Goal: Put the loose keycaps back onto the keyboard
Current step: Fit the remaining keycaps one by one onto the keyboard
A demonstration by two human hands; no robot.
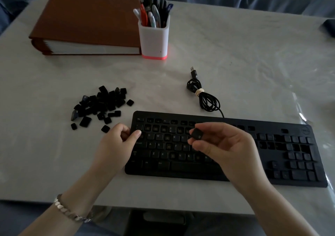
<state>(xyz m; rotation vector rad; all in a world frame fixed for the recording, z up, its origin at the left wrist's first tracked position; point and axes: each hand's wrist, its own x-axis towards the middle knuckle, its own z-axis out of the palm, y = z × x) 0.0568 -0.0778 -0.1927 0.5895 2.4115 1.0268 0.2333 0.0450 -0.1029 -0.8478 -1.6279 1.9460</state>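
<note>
I see a white marbled table (235, 54) filling my view. A brown binder (87, 18) lies at its far left. The black Dell keyboard (290, 156) sits near the front edge, right of centre, with several sockets bare in its letter rows and number pad. My right hand (228, 150) hovers over the middle keys, with thumb and forefinger pinching one keycap (196, 133) and the other fingers loosely curled. My left hand (116, 145) holds the keyboard's left end, thumb on top, fingers curled at the edge. A white pen pot (154, 39) stands beside the binder. The loose keycaps (101, 103) are heaped just left of the keyboard. Its coiled cable (204, 96) lies behind it. A bracelet (68, 210) circles my left wrist.
</note>
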